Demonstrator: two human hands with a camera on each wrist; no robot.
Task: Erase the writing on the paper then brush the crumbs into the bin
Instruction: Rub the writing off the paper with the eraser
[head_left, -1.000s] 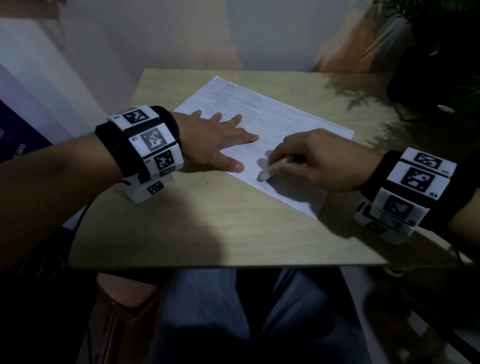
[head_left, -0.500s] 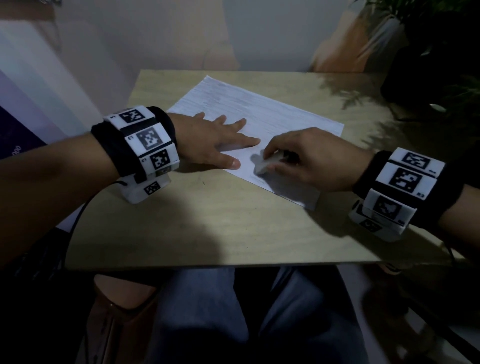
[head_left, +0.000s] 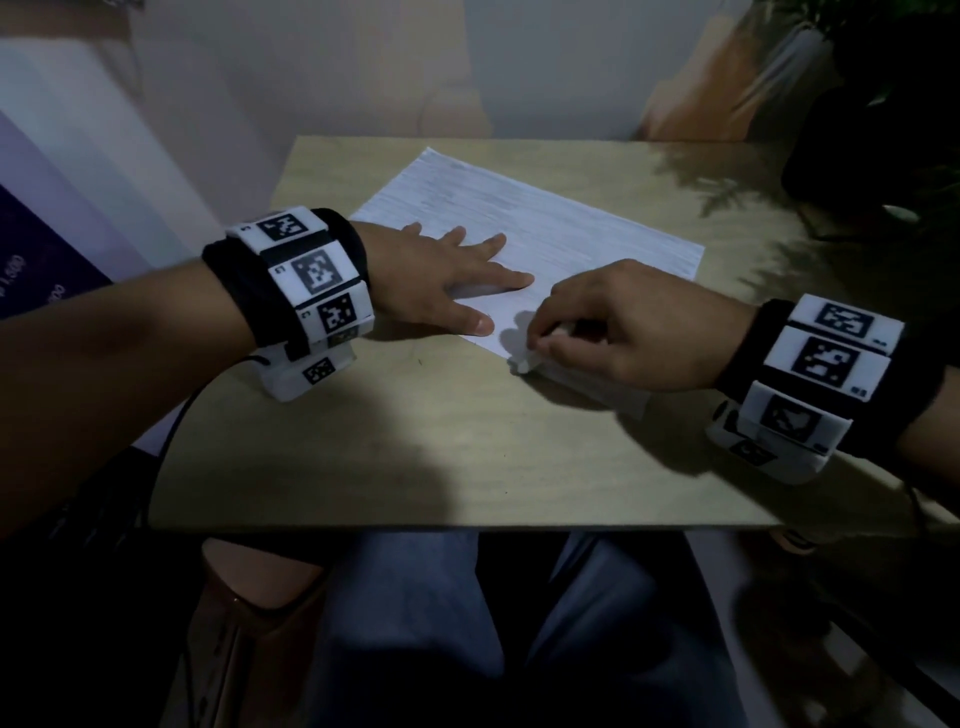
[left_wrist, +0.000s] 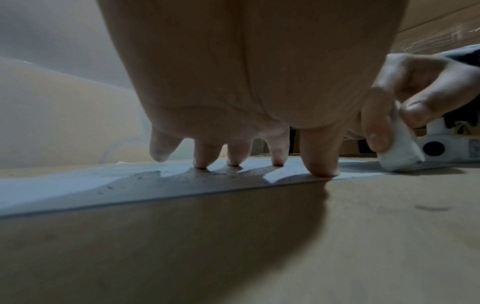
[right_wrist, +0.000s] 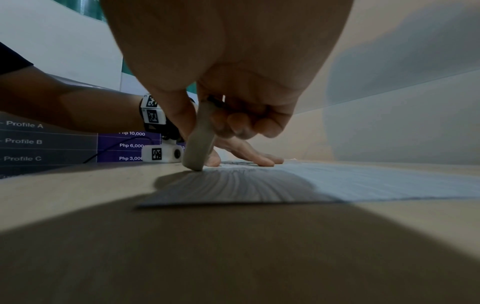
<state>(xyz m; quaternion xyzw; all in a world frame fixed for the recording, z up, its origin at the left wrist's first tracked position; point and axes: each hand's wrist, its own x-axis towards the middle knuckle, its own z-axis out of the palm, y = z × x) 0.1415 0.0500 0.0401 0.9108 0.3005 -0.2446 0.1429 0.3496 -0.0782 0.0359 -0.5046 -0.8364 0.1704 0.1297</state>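
Note:
A white sheet of paper (head_left: 545, 228) with faint lines of writing lies slanted on the wooden table (head_left: 415, 457). My left hand (head_left: 457, 280) presses flat on the sheet's near-left part, fingers spread and straight (left_wrist: 320, 156). My right hand (head_left: 597, 332) pinches a white eraser (head_left: 522, 364) between thumb and fingers, its tip down at the paper's near edge (right_wrist: 197, 148). Small grey crumbs (left_wrist: 145, 176) dot the paper (left_wrist: 78, 185) beside my left fingertips. The eraser (left_wrist: 400, 154) shows at the right in the left wrist view. No bin is in view.
A dark potted plant (head_left: 883, 104) stands at the table's far right corner. A purple printed board (right_wrist: 124, 146) leans left of the table. My legs in grey trousers (head_left: 467, 623) are under the near edge. A cable (head_left: 176, 415) hangs from my left wrist.
My right hand has slid the eraser back and forth over the near part of the sheet, ending at its near edge. The left hand has stayed pressed on the paper.

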